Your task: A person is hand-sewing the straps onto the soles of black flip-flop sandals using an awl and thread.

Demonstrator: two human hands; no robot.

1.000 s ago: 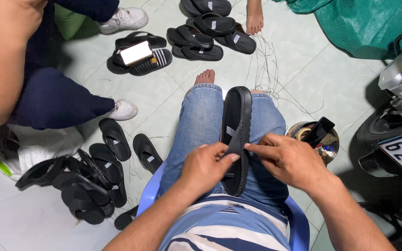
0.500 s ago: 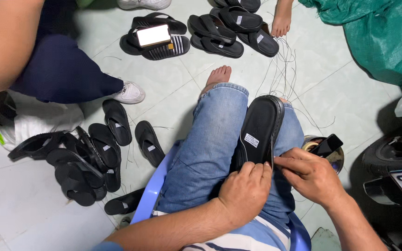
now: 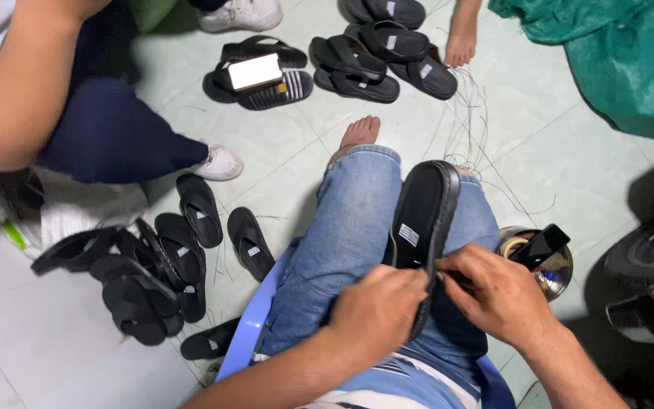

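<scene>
Black rubber sandal sole (image 3: 420, 220) lies on edge along the seated person's lap, resting on the blue jeans (image 3: 350, 235) and pointing away from the body, its inner face with a small white sticker turned to the left. The left hand (image 3: 378, 312) is closed around the near end of the sole, fingers curled over its edge. The right hand (image 3: 493, 291) meets it from the other side, fingertips pinched tight at the same edge, touching the sole just beside the left hand; what it pinches is too small to make out. The person sits on a pale blue plastic chair (image 3: 255, 322), one bare foot (image 3: 357, 135) out on the white tiled floor (image 3: 281, 159).

Just right of the knee stands a round metal bowl (image 3: 550, 265) with a black tool sticking out of it. To the left, a heap of black sandal pieces (image 3: 134, 276) lies on the floor, with a few single soles near it. Farther off sit finished black sandals (image 3: 384, 57), and a white phone (image 3: 254, 72) rests on a striped pair. Thin loose threads (image 3: 467, 121) trail over the tiles. Another person in dark blue trousers (image 3: 107, 129) crouches at the left. Green tarpaulin (image 3: 607, 53) fills the far right corner.
</scene>
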